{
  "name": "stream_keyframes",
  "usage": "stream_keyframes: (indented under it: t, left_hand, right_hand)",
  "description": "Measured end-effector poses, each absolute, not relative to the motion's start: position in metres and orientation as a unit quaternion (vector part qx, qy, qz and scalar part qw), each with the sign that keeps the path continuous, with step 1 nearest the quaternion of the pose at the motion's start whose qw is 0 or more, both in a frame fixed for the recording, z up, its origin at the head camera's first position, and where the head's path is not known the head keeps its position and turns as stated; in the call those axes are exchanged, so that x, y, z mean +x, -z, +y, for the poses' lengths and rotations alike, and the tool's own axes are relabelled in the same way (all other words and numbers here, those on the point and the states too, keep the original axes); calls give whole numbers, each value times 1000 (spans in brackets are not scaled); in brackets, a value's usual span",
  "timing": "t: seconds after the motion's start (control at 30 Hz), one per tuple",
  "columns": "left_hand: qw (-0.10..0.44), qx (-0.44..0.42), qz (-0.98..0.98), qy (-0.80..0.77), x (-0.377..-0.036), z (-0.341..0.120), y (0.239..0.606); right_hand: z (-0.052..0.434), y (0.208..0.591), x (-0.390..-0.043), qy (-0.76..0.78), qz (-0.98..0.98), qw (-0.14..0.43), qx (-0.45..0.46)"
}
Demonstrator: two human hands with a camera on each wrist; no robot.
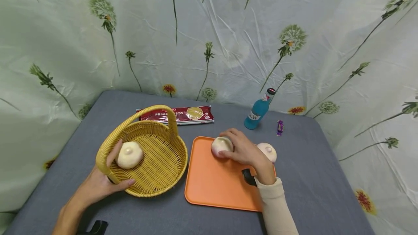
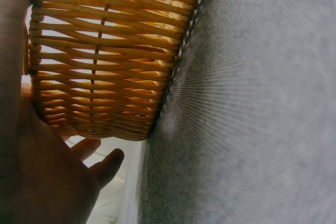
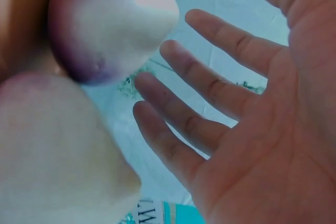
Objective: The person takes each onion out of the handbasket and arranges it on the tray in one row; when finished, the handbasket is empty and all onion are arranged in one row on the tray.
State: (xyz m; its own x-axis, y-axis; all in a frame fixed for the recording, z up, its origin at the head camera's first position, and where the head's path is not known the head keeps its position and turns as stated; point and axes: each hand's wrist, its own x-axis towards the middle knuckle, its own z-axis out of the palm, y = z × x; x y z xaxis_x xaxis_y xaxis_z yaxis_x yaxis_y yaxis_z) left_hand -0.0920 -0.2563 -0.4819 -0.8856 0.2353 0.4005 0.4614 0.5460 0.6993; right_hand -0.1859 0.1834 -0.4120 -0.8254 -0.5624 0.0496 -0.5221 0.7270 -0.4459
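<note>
— Counting the pale round pieces, how many do you get?

— Three. One lies in the yellow wicker basket [image 1: 153,155]; two sit on the orange tray [image 1: 212,184], a purple-tinged one [image 1: 219,145] and a second [image 1: 269,151] toward the tray's right edge.

— And the hands?

— The left hand [image 1: 98,184] holds the basket's near rim, thumb curled over it inside and fingers against the outer wall, close to the piece in the basket [image 1: 129,155]. The right hand [image 1: 243,149] hovers over the purple-tinged piece, fingers spread and relaxed; the wrist view shows them apart, not closed on it.

— What else is on the grey table [image 1: 326,191]?

— One red pasta packet [image 1: 183,114] behind the basket, one blue bottle [image 1: 257,111] lying tilted behind the tray, one small purple wrapped sweet [image 1: 279,127] beside it.

— Anything in the way?

— The basket's arched handle [image 1: 147,113] crosses in front of the packet, and the right hand partly hides the tray's second piece.
</note>
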Motion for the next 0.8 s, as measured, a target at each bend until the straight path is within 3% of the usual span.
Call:
stream_keyframes:
  t: [0.8]
  left_hand:
    - [157, -222, -858, 435, -96, -258, 483]
  right_hand:
    - [149, 397, -180, 242, 903, 40, -352]
